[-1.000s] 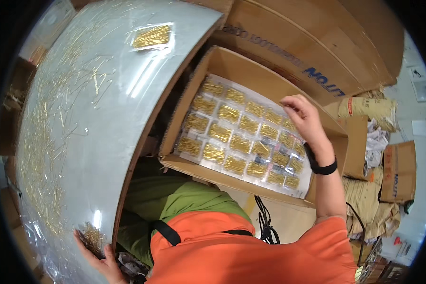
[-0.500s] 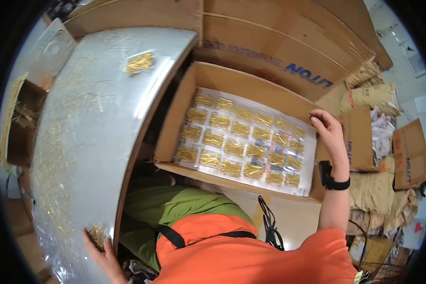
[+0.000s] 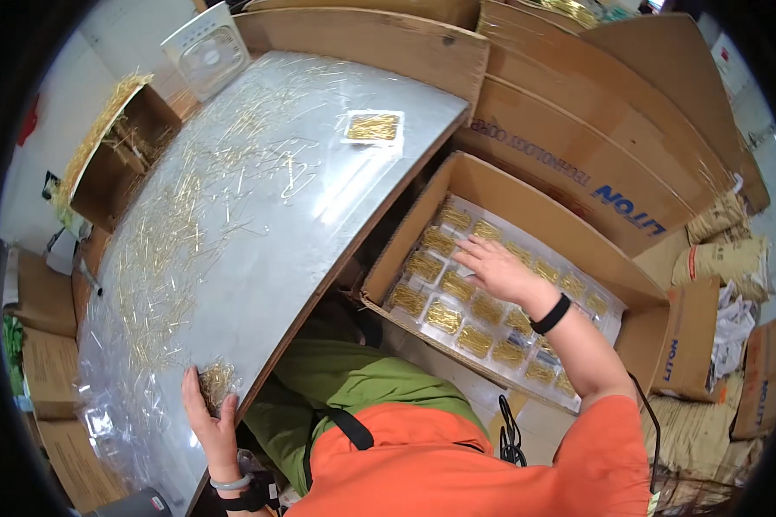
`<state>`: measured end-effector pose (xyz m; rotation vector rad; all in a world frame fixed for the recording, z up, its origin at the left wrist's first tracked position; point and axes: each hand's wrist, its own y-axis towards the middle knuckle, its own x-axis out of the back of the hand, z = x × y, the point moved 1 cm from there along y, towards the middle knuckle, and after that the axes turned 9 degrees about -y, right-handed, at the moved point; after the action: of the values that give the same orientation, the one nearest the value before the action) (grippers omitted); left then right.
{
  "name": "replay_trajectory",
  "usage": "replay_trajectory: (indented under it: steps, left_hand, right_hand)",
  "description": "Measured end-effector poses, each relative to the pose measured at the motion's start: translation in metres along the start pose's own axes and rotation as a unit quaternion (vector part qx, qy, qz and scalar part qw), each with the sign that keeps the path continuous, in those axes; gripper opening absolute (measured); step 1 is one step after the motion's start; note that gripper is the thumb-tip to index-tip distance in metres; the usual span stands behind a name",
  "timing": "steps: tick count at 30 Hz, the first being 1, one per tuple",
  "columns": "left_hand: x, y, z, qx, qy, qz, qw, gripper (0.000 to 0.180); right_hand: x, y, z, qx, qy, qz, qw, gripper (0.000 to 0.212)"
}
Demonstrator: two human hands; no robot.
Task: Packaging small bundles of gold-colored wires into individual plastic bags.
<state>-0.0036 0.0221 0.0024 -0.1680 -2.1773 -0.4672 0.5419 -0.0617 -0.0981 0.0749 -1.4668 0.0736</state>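
My left hand (image 3: 207,422) is at the near edge of the grey table (image 3: 233,327), its fingers and thumb around a bundle of thin gold-coloured metal pins (image 3: 218,383). Over the open cardboard box (image 3: 526,202) on the right, my right hand (image 3: 502,271) has its fingers stretched out and holds nothing that I can see. Rows of small clear packs of gold pins (image 3: 444,317) lie flat in the box. The right hand covers some of them, and I cannot tell whether it touches them. One more pack (image 3: 375,127) sits at the table's far end.
Loose gold pins (image 3: 172,250) are strewn along the table's left side, with clear plastic bags (image 3: 116,422) at its near left. A white fan (image 3: 207,56) stands at the far left corner. Large cardboard sheets (image 3: 578,146) rise behind the box; sacks (image 3: 724,263) lie at right.
My right hand has moved left from the box's right rim to over the packs, its fingers now extended. The left hand stays at the pin bundle. The whole view has shifted toward the left.
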Motion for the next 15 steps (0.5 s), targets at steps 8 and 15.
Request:
replay_trajectory:
  steps: [8, 15]
  left_hand:
    - [0.000, -0.003, -0.004, 0.027, -0.004, -0.005, 1.000, 0.077]
    - [0.000, -0.004, -0.004, 0.044, -0.017, 0.002, 0.999, 0.076]
  right_hand:
    - [-0.083, 0.038, 0.023, -0.061, -0.124, 0.048, 0.989, 0.090]
    - [-0.113, 0.038, 0.034, -0.132, -0.053, 0.062, 0.988, 0.097]
